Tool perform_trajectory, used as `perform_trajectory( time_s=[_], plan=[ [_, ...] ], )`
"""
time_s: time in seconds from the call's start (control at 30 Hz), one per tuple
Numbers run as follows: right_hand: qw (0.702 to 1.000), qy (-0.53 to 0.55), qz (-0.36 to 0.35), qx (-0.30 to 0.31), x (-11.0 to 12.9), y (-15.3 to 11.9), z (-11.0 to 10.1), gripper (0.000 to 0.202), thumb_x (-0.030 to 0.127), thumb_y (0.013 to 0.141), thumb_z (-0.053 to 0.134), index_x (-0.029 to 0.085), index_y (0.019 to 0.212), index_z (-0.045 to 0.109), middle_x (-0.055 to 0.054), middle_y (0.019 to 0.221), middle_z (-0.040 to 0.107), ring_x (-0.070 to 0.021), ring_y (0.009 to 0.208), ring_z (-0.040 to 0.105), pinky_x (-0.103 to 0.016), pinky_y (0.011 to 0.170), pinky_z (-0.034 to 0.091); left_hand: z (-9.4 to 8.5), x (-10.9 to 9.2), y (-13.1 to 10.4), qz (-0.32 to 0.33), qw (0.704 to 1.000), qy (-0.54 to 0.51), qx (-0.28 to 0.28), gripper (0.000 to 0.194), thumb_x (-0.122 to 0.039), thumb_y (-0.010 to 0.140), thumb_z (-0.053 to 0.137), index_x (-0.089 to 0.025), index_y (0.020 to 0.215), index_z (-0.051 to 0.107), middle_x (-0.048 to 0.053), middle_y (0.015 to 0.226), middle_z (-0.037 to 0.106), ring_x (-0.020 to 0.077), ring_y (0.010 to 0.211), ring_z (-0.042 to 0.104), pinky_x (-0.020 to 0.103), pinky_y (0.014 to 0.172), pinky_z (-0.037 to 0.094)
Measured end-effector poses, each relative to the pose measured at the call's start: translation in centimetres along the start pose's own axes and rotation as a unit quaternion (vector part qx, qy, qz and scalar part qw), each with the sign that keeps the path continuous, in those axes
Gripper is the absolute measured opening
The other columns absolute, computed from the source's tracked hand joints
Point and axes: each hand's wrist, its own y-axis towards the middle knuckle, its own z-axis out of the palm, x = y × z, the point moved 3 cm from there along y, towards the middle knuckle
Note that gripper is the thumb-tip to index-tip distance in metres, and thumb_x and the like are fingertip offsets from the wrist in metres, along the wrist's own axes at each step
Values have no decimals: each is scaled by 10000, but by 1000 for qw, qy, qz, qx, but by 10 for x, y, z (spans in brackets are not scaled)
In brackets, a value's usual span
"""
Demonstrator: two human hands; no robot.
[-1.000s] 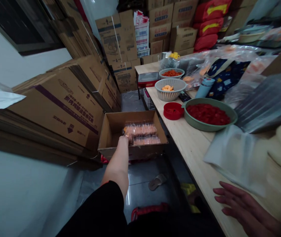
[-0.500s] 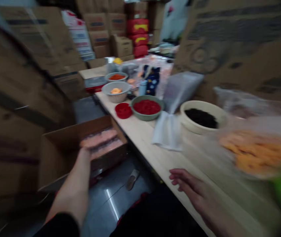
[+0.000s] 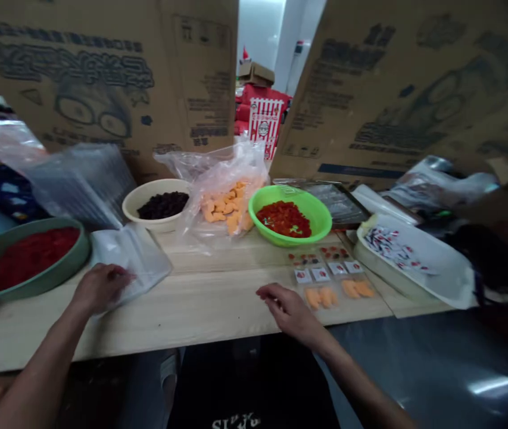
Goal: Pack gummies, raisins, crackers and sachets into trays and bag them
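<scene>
Far-left basin: grey-green basin (image 3: 55,282) with red pieces; its rim is near the clear bags.
Left hand: left hand (image 3: 102,287) palm down, grip partly curled, fingertips over the near-left part of the clear bags; whether it pinches the film, cannot tell.
Clear bags: clear bags (image 3: 146,257) flat on the table (image 3: 211,298), between grey-green basin and cream bowl, well back from the front edge.
Cream bowl: cream bowl (image 3: 159,226), dark pieces inside, behind the bags.
Orange pieces: in a loose, crumpled plastic bag (image 3: 247,161) right of the cream bowl.
Open room: bare wood between the hands, running forward to the front edge.
Right hand: right hand (image 3: 293,314) above the front part of the table, grip loosely half open, empty.
Lime bowl: lime green bowl (image 3: 289,241), red-orange pieces, beyond the right hand.
Packets: filled packets (image 3: 332,274) laid flat, just right of the right hand, near the front edge.
Far-right tray: white tray (image 3: 454,277) of sachets, little room beside the packets.
</scene>
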Motion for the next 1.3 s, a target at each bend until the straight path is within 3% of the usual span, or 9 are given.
perform_trajectory(
  time_s=[0.13,0.23,0.3,0.4,0.53,0.73,0.93,1.13,1.3],
  plan=[
    [958,-235,52,-153,-56,-24,-51,350,199,940,394,159,1147,674,-155,1146,665,-284,1116,599,-437,951,470,-5,7,1,-49,998,-12,42,556,-746,801,457,-240,765,683,-62,693,645,132,689,605,194,627,430],
    [882,-422,117,-175,-86,-32,-58,410,293,971,441,211,1333,616,-180,1423,518,-404,1346,414,-589,1033,358,-10,-27,-23,15,1000,12,-4,429,-571,894,426,-226,849,677,-11,848,688,171,804,621,239,686,451],
    [856,-481,128,-142,-93,-31,-46,470,342,980,457,260,1437,534,-166,1517,433,-445,1390,344,-617,1035,331,-1,-67,-50,52,998,23,-19,371,-450,944,386,-205,974,662,46,972,695,201,871,630,278,717,464],
    [855,-500,102,-94,-86,-23,-16,530,369,989,443,263,1509,448,-165,1555,392,-449,1397,341,-591,1048,324,29,-127,-91,53,998,1,37,301,-348,981,340,-219,1001,612,35,862,669,199,791,641,297,707,481],
    [870,-487,55,-58,-62,-9,21,546,375,979,456,240,1507,451,-172,1577,363,-448,1428,300,-582,1090,279,61,-170,-116,64,995,-75,31,294,-296,949,447,-184,1209,526,85,1004,670,227,932,664,349,811,537],
    [909,-416,11,-32,-14,11,42,510,291,945,487,170,1439,525,-209,1596,313,-454,1458,247,-598,1106,261,55,-169,-122,147,985,-83,-35,546,-46,776,510,-167,1306,455,132,1176,593,277,1121,575,447,951,533],
    [946,-280,-140,78,53,43,86,713,127,856,513,200,1543,339,-168,1586,344,-346,1445,314,-505,1111,298,41,-181,-123,188,975,-105,-64,512,2,773,503,-165,1257,504,140,1201,563,278,1147,546,455,967,524],
    [944,-312,-80,64,56,88,111,271,86,851,515,135,1100,611,-139,1088,655,-281,1048,594,-378,866,435,34,-176,-127,183,972,-119,-90,217,-137,959,459,-178,1144,565,96,1000,640,229,942,600,391,838,543],
    [938,-330,-86,58,66,80,97,185,129,943,457,163,1058,598,-111,1014,659,-233,912,624,-309,704,428,32,-180,-135,160,986,-16,-38,576,-261,812,705,-134,1326,479,174,1204,601,357,1131,548,534,904,535]
  ],
)
